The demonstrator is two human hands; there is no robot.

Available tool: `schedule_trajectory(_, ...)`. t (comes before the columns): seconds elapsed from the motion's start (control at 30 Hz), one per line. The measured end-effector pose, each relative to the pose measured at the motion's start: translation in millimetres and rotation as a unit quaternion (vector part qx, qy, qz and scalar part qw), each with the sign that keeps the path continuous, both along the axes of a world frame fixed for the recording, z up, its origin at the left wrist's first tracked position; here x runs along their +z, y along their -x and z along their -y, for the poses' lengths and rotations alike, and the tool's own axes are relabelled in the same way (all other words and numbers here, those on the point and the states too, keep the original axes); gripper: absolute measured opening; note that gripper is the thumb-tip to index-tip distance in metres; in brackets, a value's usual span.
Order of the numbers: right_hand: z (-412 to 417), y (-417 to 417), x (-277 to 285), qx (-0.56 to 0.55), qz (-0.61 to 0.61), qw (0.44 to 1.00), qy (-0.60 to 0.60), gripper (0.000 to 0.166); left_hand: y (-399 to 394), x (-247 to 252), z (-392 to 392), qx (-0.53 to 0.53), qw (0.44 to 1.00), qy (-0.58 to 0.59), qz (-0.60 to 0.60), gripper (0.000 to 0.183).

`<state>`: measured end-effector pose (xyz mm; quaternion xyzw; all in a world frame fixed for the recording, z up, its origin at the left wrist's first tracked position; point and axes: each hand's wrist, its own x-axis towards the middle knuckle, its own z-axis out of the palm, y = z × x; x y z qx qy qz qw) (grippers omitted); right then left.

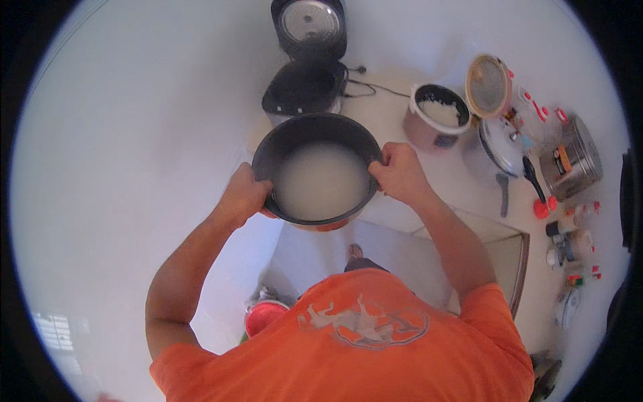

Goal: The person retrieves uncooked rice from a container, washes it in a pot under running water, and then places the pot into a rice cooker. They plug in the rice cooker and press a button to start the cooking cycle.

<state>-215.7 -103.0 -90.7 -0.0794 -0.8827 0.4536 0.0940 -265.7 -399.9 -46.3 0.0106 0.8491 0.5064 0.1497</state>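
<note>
Between my two hands hangs a dark rice cooker inner pot (319, 128), raised in front of my chest. Cloudy whitish liquid (324, 181) covers its bottom; whether grains lie beneath cannot be made out. My left hand (246, 193) grips the rim on one side, thumb over the edge. On the opposite side my right hand (399, 168) clasps the rim in the same way. Just beyond the pot stands a black rice cooker (306, 88) on the counter, its lid (309, 25) raised and its cavity dark.
To the right, a second cooker (427, 125) holds white rice. Past it are a round sieve-like item (487, 85), a lidded pressure cooker (497, 145) and a steel container (572, 161). A power cord (374, 88) runs along the counter. A red bucket (266, 316) stands below on the left.
</note>
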Motion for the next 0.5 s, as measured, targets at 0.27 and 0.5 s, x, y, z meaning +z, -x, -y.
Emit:
schedule_trajectory(0.27, -23.0, 162.1, 30.7, -0.009, -0.012, 1.000, -0.013, 0.028, 166.3, 18.0, -18.1, -0.009, 0.992, 0.097, -0.084, 0.035)
schedule_trajectory(0.5, -18.9, 262.5, 42.4, -0.056, 0.021, 0.998, 0.032, 0.028, 295.2, 5.3, -20.0, -0.039, 0.977, 0.144, -0.153, 0.037)
